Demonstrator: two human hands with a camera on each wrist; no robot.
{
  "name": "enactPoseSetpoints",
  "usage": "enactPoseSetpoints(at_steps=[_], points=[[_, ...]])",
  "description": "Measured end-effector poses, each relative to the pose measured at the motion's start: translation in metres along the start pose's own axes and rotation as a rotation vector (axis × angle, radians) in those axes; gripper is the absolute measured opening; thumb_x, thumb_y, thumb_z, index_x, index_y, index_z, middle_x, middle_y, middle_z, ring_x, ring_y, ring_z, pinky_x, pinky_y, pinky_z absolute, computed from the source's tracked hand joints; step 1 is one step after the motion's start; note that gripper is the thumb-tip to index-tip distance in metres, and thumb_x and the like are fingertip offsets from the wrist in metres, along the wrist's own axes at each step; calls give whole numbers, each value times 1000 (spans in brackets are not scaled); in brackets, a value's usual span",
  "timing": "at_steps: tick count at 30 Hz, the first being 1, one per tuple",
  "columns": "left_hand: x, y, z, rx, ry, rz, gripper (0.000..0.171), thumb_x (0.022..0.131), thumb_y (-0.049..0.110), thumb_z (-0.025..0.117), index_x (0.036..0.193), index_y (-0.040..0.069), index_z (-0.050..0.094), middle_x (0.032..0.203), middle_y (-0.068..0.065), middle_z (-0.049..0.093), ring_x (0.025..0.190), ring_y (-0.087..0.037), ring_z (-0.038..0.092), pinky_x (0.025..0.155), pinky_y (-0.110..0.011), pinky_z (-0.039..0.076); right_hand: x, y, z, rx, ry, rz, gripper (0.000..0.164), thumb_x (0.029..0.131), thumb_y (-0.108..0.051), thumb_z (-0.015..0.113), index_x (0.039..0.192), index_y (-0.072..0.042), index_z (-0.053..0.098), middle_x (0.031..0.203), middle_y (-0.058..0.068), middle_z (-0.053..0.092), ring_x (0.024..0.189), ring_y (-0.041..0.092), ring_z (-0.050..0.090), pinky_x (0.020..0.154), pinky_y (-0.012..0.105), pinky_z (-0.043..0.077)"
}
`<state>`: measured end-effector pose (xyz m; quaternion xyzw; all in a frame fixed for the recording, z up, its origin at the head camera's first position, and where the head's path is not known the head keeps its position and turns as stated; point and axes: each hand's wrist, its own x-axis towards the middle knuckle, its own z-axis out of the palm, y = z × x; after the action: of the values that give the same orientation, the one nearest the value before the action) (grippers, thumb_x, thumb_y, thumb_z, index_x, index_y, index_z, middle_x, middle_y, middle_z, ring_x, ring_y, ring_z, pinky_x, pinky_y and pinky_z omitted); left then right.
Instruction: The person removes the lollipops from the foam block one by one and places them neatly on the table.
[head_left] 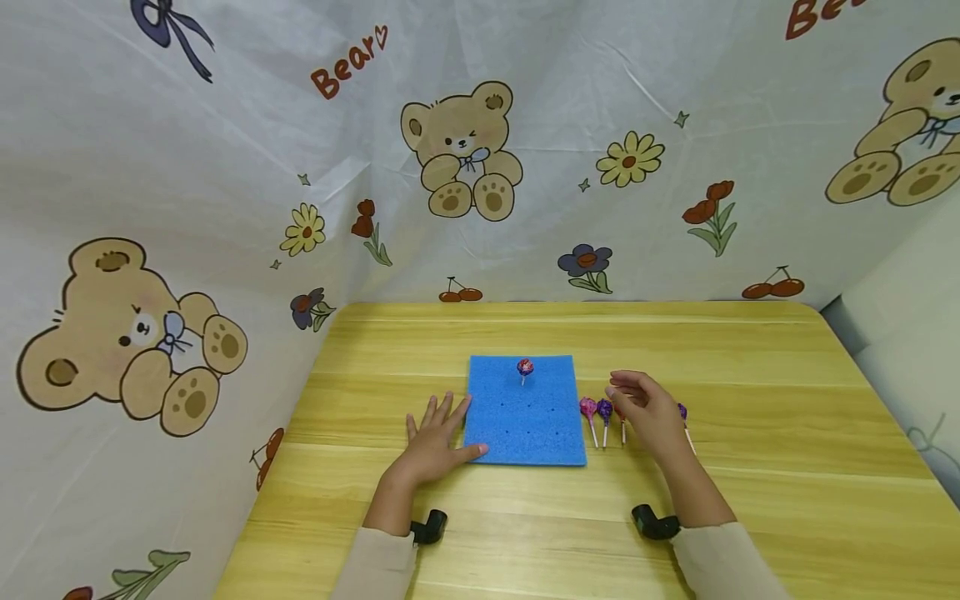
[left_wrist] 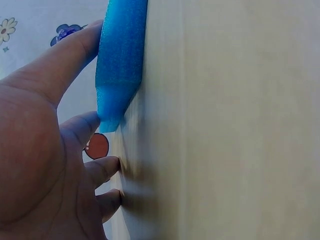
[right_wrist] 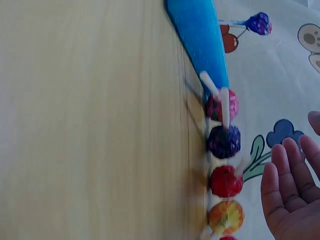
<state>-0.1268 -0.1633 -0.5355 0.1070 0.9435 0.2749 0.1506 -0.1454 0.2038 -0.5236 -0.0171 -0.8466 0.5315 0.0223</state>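
A blue foam board (head_left: 491, 421) with small holes lies on the table. One lollipop (head_left: 525, 367) stands upright in it near the far edge. My left hand (head_left: 435, 446) spreads its fingers along the board's left side, thumb on the near left corner. On the right, my right hand (head_left: 648, 412) hovers over a row of lollipops, fingers loosely bent and nothing in them. The row has a pink lollipop (head_left: 588, 407), a purple lollipop (head_left: 605, 408) and a red lollipop (right_wrist: 226, 181). An orange-yellow lollipop (right_wrist: 226, 216) follows, hidden by the hand in the head view.
Another purple-wrapped lollipop (head_left: 682, 411) lies just right of my right hand. The wooden table (head_left: 525, 533) runs back to a white cloth (head_left: 540, 250) printed with bears and flowers. A black wrist camera (head_left: 654, 523) sits on the right wrist, another on the left.
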Motion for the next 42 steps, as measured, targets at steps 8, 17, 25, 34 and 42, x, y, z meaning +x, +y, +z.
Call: enactPoseSetpoints(at_steps=[8, 17, 25, 34, 42], points=[[0, 1, 0, 1, 2, -2, 91, 90, 65, 63, 163, 34, 18, 172, -8, 6, 159, -37, -7, 115, -75, -14, 6, -15, 21, 24, -52, -32, 42, 101, -32, 63, 135, -6, 61, 124, 12, 69, 103, -3, 60, 87, 4, 45], [-1, 2, -1, -2, 2, 2, 91, 90, 63, 64, 163, 33, 18, 172, -9, 6, 159, -37, -7, 116, -75, -14, 16, -29, 45, 65, -68, -56, 37, 100, -20, 65, 131, 1, 62, 124, 21, 68, 112, 28, 64, 88, 8, 48], [0, 2, -1, -4, 1, -2, 91, 90, 64, 64, 163, 34, 18, 172, -9, 6, 159, -37, -7, 115, -75, -14, 21, -38, 64, -22, -102, -71, 35, 98, -21, 68, 130, -6, 64, 126, 13, 69, 113, 27, 65, 99, 39, 55], [1, 1, -1, 5, 1, -3, 92, 90, 65, 64, 163, 34, 18, 172, -9, 6, 159, -37, -7, 115, -75, -13, 28, -54, 80, -35, -133, -95, 36, 98, -22, 69, 130, -7, 65, 125, 12, 67, 112, 26, 65, 97, 44, 54], [2, 0, 0, 7, 2, -2, 92, 89, 67, 63, 163, 34, 18, 172, -9, 6, 159, -37, -7, 115, -75, -13, 35, -59, 96, -30, -115, -59, 39, 96, -20, 71, 132, -6, 63, 125, 14, 68, 112, 28, 66, 97, 44, 56]])
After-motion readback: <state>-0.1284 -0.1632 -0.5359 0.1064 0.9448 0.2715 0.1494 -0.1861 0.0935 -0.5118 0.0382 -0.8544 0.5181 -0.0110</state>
